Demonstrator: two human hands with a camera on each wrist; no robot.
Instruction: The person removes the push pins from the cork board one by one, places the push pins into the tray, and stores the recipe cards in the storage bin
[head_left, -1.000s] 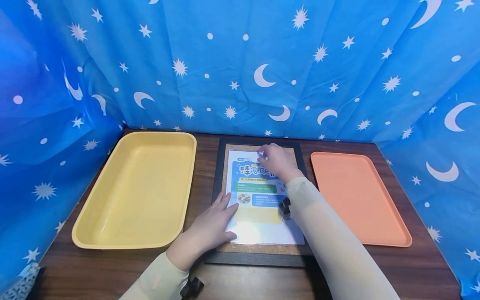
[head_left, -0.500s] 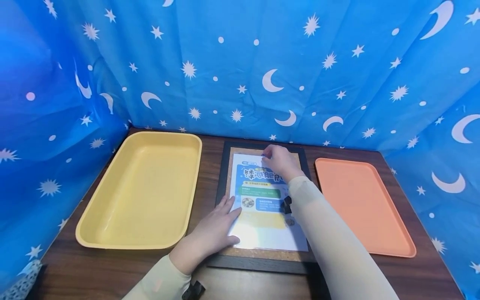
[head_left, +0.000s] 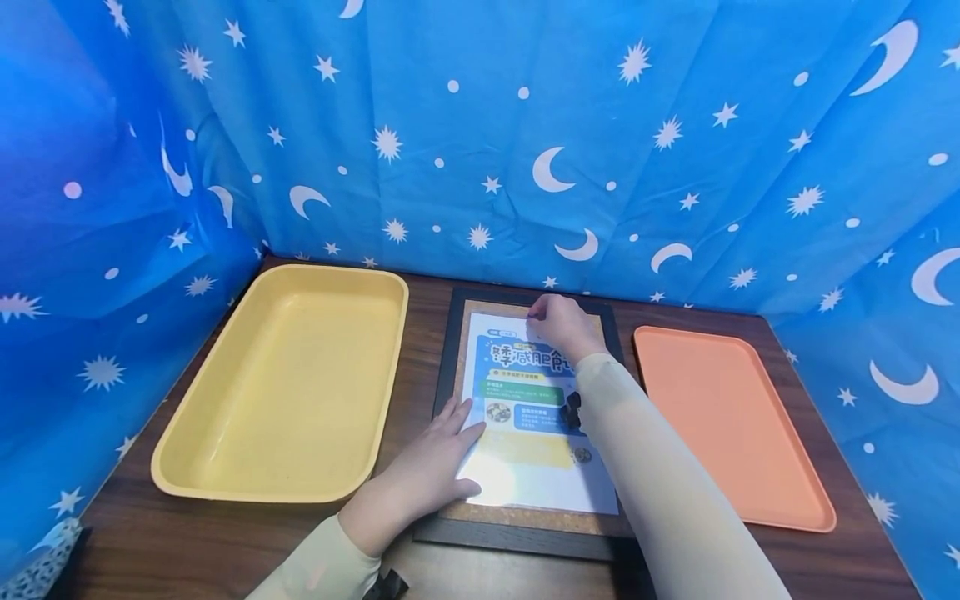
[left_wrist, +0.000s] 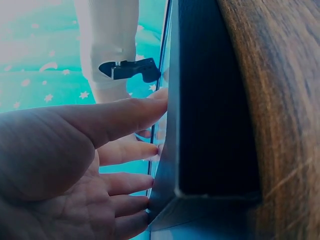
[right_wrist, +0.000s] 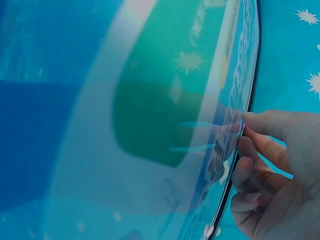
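A printed poster sheet (head_left: pixel 517 467) with a glossy surface lies on a cork board (head_left: pixel 525 515) in a black frame (head_left: pixel 517 538). At the sheet's top edge my right hand (head_left: pixel 566 325) pinches a small purple pushpin (right_wrist: pixel 243 126) between thumb and forefinger, most of it hidden by the fingertips. My left hand (head_left: pixel 423 467) rests with spread, straight fingers on the sheet's left edge and the frame's left side. In the left wrist view, the left thumb (left_wrist: pixel 135 111) lies over the frame's lower edge (left_wrist: pixel 172 150).
Left of the board stands a deep yellow tray (head_left: pixel 401 367), close to my left wrist. A shallow orange tray (head_left: pixel 720 400) lies to the right, beside my right forearm. A blue curtain (head_left: pixel 450 167) with moons and stars rises behind the wooden table (head_left: pixel 431 333).
The head view has shifted, so the board and trays appear lower and slightly to the right. Both hands keep their places on the sheet, the right one still pinching at the top edge.
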